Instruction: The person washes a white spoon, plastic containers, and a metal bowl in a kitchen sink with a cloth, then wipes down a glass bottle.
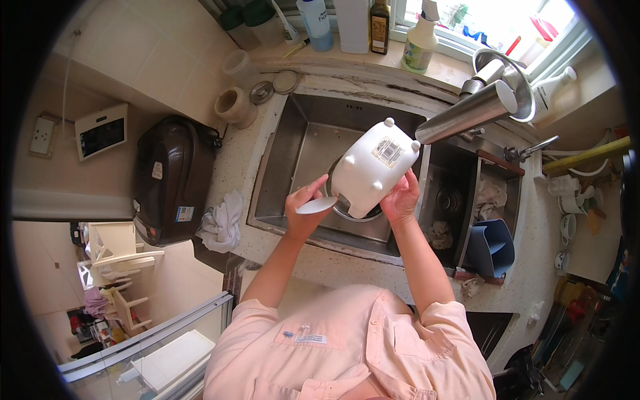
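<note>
Over the large steel sink basin (307, 145), a white container (357, 167) is tilted with its underside turned up. Several small round feet and a barcode label (387, 151) show on that underside. My right hand (404, 200) grips the container along its right side. At its lower left, my left hand (298, 222) is beside a thin white oval piece (316, 205); whether this is separate or part of the container I cannot tell. The left fingertips are partly hidden. Beneath the container, a round metal bowl (369, 217) is mostly covered.
A steel faucet (465, 112) reaches in from the right, near the container. The smaller basin (445, 180) holds a crumpled cloth (440, 235) and, at its right, a blue plastic caddy (492, 248). A brown appliance (172, 180) and white cloth (222, 222) stand left. Bottles line the windowsill.
</note>
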### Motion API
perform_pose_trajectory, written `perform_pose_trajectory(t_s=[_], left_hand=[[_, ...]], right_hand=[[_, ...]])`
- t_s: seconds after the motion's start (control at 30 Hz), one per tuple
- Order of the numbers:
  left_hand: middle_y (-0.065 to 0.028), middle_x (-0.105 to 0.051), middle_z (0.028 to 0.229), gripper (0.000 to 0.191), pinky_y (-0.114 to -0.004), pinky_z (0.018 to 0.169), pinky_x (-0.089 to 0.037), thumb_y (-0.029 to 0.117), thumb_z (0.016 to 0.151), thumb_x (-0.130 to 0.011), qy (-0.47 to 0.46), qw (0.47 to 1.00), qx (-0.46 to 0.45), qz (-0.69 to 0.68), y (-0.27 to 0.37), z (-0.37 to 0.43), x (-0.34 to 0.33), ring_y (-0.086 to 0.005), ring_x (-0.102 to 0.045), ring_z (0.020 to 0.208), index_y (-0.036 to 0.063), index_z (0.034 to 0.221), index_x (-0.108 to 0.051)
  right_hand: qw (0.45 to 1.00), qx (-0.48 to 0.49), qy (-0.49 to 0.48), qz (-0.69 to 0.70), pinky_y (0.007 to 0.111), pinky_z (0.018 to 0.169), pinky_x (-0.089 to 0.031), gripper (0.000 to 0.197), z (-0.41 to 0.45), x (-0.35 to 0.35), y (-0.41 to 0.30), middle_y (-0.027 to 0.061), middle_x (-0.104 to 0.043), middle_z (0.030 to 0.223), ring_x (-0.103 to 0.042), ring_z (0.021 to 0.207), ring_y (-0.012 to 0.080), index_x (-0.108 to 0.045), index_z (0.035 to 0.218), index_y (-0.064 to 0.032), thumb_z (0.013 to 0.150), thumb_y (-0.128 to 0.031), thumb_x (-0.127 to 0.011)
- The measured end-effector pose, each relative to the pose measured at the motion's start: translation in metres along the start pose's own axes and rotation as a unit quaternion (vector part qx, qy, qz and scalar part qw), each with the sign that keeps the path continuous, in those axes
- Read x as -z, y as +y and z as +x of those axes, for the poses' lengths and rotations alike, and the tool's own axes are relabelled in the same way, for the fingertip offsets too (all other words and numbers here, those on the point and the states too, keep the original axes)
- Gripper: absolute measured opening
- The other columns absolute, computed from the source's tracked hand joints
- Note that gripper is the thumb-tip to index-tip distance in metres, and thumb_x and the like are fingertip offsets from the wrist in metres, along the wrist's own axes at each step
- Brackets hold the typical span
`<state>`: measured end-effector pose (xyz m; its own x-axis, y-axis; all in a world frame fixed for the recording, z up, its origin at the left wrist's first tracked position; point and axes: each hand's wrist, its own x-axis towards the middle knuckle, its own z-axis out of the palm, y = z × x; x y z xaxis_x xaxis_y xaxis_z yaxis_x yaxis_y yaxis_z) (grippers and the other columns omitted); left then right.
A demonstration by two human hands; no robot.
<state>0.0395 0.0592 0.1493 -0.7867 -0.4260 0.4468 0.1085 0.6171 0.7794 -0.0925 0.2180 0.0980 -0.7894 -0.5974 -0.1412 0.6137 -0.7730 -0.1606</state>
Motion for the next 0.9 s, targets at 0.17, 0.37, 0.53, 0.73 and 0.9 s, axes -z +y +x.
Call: perform_pose_trajectory(t_s=[0.17,0.37,0.53,0.73,0.9], left_hand=[[0.0033,-0.051,0.061,0.034,-0.02,0.048,-0.037,0.003,0.066,-0.073,0.007,0.972,0.163,-0.168,-0.01,-0.01,-0.003,-0.0052,-0.045,0.052,0.0023,0.099,-0.063],[0.0071,-0.052,0.063,0.025,-0.019,0.047,-0.036,0.006,0.072,-0.07,0.066,0.865,0.407,-0.286,-0.017,-0.013,0.014,-0.0037,-0.046,0.054,0.0034,0.097,-0.064],[0.0019,-0.049,0.057,0.031,-0.024,0.044,-0.036,0.003,0.069,-0.071,0.101,0.985,0.14,-0.018,0.003,-0.011,0.037,-0.0085,-0.043,0.049,0.0042,0.099,-0.062],[-0.008,-0.05,0.058,0.045,-0.032,0.047,-0.041,0.007,0.066,-0.065,-0.218,0.954,-0.127,0.16,0.032,-0.006,0.038,-0.0247,-0.052,0.052,0.0094,0.11,-0.059],[-0.0045,-0.063,0.08,0.031,-0.024,0.063,-0.048,0.008,0.071,-0.071,-0.182,0.949,0.222,-0.13,0.047,-0.003,0.023,-0.0134,-0.06,0.071,0.0017,0.1,-0.062]], right_hand=[[1.0,-0.022,-0.021,0.003,0.04,0.099,-0.033,0.048,-0.002,-0.003,0.001,0.0137,-0.048,0.122,-0.044,0.115,0.027,-0.038,0.123,-0.0038,0.083,-0.028,-0.051],[0.993,-0.058,-0.005,-0.098,0.031,0.076,-0.041,0.033,0.004,0.052,-0.004,0.0041,-0.058,0.092,-0.054,0.084,0.0177,-0.051,0.106,-0.0091,0.087,-0.036,-0.047],[0.985,-0.103,-0.14,-0.015,0.029,0.069,-0.043,0.026,0.002,0.026,-0.009,0.0014,-0.056,0.083,-0.053,0.075,0.0158,-0.053,0.1,-0.0076,0.089,-0.031,-0.046],[0.933,-0.028,0.191,-0.304,0.032,0.071,-0.048,0.031,-0.009,0.006,0.008,0.0063,-0.06,0.092,-0.058,0.082,0.0166,-0.053,0.102,-0.0014,0.087,-0.028,-0.054],[0.855,0.032,0.12,-0.504,0.029,0.067,-0.044,0.027,-0.009,-0.031,0.014,0.0076,-0.058,0.086,-0.053,0.077,0.0134,-0.053,0.095,0.0018,0.088,-0.025,-0.051]])
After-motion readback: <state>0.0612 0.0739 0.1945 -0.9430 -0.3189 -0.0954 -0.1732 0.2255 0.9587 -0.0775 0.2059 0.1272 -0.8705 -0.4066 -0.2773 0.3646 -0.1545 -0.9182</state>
